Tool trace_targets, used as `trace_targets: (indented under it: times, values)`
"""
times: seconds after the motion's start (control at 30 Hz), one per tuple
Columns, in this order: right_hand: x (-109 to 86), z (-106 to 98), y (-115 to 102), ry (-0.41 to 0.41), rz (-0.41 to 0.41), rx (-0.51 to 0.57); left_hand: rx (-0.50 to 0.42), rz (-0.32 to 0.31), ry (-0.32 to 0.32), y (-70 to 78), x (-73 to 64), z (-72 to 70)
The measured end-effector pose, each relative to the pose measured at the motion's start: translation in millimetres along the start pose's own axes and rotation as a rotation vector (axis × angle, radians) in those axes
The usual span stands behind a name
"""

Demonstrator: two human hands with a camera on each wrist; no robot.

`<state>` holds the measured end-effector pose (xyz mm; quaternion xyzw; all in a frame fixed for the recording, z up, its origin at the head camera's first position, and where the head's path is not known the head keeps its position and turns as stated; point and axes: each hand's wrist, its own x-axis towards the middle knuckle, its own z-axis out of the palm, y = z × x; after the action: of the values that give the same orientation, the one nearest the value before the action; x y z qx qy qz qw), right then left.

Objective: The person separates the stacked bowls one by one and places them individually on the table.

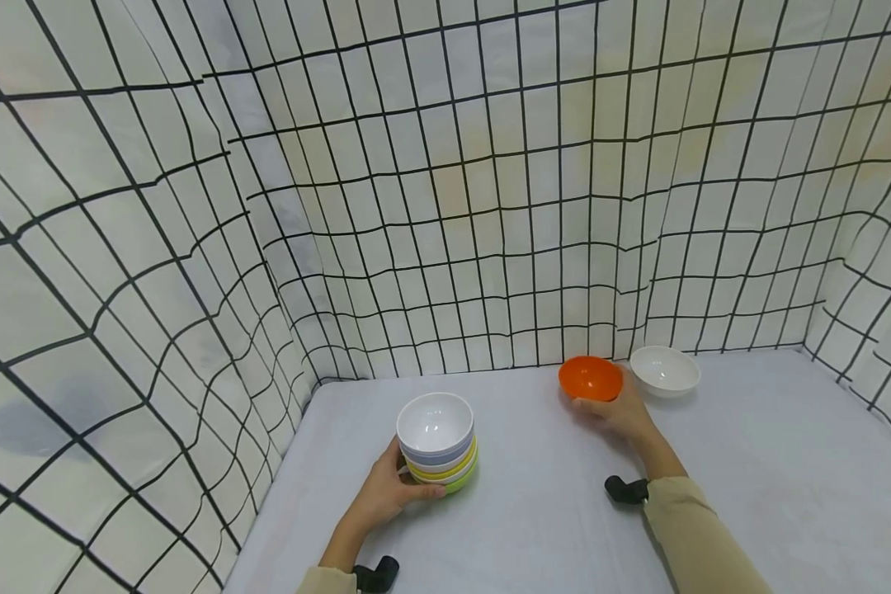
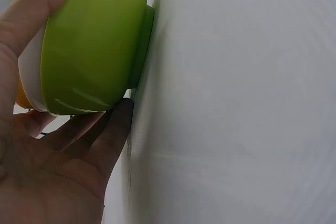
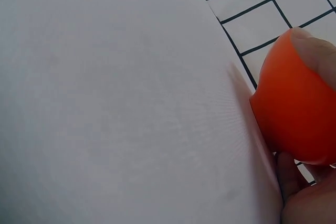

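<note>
Several nested bowls form a stack [image 1: 436, 454] left of the table's middle, a white bowl [image 1: 435, 422] on top, with yellow and white rims below. The lowest is a green bowl [image 2: 94, 45], its foot close to the tabletop in the left wrist view. My left hand [image 1: 386, 491] grips this stack from the left, thumb on the near side and fingers curled around the far side. Farther back and to the right, my right hand [image 1: 624, 411] holds an orange bowl [image 1: 588, 378] by its right side. Thumb and fingers span the orange bowl's outside in the right wrist view.
Close to the right of the orange bowl, another white bowl [image 1: 665, 371] stands near the table's back edge. A white cloth with a black grid [image 1: 475, 247] walls in the back and both sides of the white table [image 1: 535, 520].
</note>
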<state>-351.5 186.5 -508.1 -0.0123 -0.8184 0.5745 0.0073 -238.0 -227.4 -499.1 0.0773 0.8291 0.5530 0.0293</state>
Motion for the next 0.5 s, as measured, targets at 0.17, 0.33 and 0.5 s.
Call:
trace_targets:
  times: [0.17,0.33,0.5]
  values:
    - [2.7,-0.3,1.0,0.013,-0.008,0.014,-0.001,-0.002,0.001,-0.2,0.1,0.0]
    - [4.4,-0.8,1.0,0.023,-0.007,0.034,0.001,0.002,-0.003,0.3,-0.2,0.2]
    - [5.6,-2.0,-0.3,0.014,0.007,0.016,0.003,0.000,-0.002,0.7,-0.2,0.3]
